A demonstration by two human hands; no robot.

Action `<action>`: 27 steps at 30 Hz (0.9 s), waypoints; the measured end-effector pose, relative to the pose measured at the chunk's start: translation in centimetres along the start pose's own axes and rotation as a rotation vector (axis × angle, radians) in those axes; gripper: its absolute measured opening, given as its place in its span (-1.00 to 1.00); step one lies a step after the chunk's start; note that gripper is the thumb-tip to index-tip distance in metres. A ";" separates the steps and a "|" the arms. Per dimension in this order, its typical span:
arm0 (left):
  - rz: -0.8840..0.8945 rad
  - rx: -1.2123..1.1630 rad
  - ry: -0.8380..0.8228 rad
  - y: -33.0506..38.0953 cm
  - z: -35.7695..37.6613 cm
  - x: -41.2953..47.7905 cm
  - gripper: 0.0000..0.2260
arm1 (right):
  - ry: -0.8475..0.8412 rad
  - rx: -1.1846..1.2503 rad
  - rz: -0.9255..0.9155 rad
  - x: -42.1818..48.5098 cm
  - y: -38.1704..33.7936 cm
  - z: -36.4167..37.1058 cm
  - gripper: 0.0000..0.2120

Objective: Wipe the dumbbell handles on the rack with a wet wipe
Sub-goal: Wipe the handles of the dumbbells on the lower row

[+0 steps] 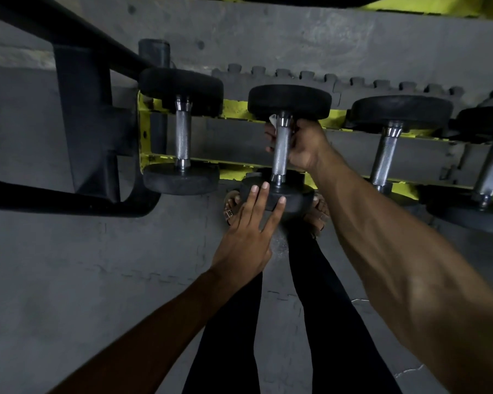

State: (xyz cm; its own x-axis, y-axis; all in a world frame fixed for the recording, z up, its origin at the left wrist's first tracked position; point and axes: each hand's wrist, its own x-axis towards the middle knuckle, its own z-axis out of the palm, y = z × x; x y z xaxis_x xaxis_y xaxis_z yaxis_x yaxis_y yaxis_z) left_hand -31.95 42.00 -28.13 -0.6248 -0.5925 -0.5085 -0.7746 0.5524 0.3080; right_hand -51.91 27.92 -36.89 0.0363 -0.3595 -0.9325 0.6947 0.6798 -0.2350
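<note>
A: Where is the wet wipe [272,120]?
B: Only a white corner shows, at the far end of the handle [280,157] of the middle dumbbell [289,100]. The rest is hidden inside the right grip [302,146].
A: So that grip is clamped?
B: Yes. It is curled round the knurled handle, with its fingers [269,135] showing on the handle's left side.
A: And the left grip [249,226]?
B: Its fingers are straight and spread apart, and the tips rest on the near head [296,199] of the same dumbbell. It holds nothing.
A: Where does that dumbbell lie?
B: Across the two yellow rails of the rack [234,108]. The left dumbbell [182,132] lies beside it, and two right dumbbells [384,155] lie on the other side.
A: And around the rack?
B: A black frame [83,123] stands at the left, and grey interlocking floor mats [69,265] lie below. The person's sandalled feet [230,207] are under the near head, with the dark-clad legs [319,308] nearer the camera.
</note>
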 end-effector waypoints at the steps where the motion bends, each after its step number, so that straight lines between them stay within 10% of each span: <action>1: 0.001 -0.002 0.003 0.0 0.0 0.0 -0.09 | -0.043 0.009 0.018 0.3 -0.1 -0.4 -0.49; 10: -0.006 0.002 0.012 0.2 0.5 0.1 -0.07 | -0.121 0.207 -0.023 1.2 1.2 -1.1 -0.41; 15: -0.001 0.006 0.004 0.2 0.5 0.1 -0.10 | 0.149 0.194 -0.253 -0.3 2.7 0.3 -0.80; 20: -0.001 0.004 0.014 0.1 0.3 0.0 -0.10 | 0.564 -0.662 -0.968 -2.7 4.3 -0.2 -0.88; 23: -0.003 0.010 0.006 0.2 0.2 -0.1 -0.11 | 0.535 -1.245 -1.161 -2.7 4.3 -1.9 -0.83; 27: -0.012 0.011 0.017 0.2 0.5 0.0 -0.11 | 0.286 -1.416 -1.307 -2.4 2.9 -4.3 -0.79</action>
State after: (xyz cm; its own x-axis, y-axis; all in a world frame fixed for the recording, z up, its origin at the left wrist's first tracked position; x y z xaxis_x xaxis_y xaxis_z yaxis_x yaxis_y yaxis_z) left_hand -32.06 42.36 -28.46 -0.6175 -0.6087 -0.4983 -0.7806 0.5520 0.2931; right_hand -53.05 33.48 -36.53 -0.1403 -0.9901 -0.0039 -0.8002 0.1157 -0.5885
